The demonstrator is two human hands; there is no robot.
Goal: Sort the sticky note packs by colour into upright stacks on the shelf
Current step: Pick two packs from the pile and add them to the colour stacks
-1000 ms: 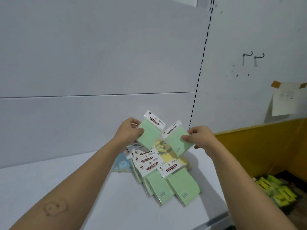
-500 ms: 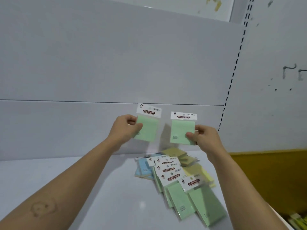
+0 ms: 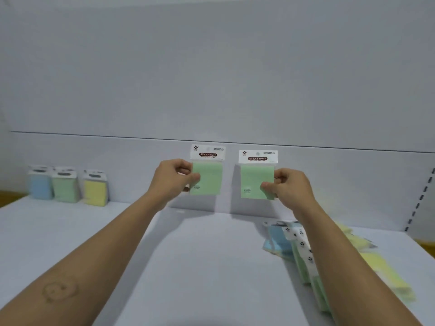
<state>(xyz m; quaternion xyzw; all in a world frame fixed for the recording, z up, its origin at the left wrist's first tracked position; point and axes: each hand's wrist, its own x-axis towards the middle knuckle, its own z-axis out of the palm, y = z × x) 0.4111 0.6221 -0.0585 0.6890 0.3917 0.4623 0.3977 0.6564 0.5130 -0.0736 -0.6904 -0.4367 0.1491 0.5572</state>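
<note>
Partway, I judge: three upright stacks (image 3: 64, 188) stand; left hand (image 3: 174, 178) pinches one green pack (image 3: 208, 182), right hand (image 3: 289, 187) another green pack (image 3: 256, 182); loose pile (image 3: 280, 241) awaits sorting.

2 hands are up: left hand (image 3: 173, 182) and right hand (image 3: 290, 187). They hold 2 green packs, 1 each: the left green pack (image 3: 207, 178) and the right green pack (image 3: 255, 181). Well left of the left hand stand 3 upright stacks, 1 per colour: blue stack (image 3: 39, 184), green stack (image 3: 64, 187), yellow stack (image 3: 95, 188). Below the right hand lies 1 loose pile (image 3: 301, 245) of blue, green and yellow packs, too blurred to count.
</note>
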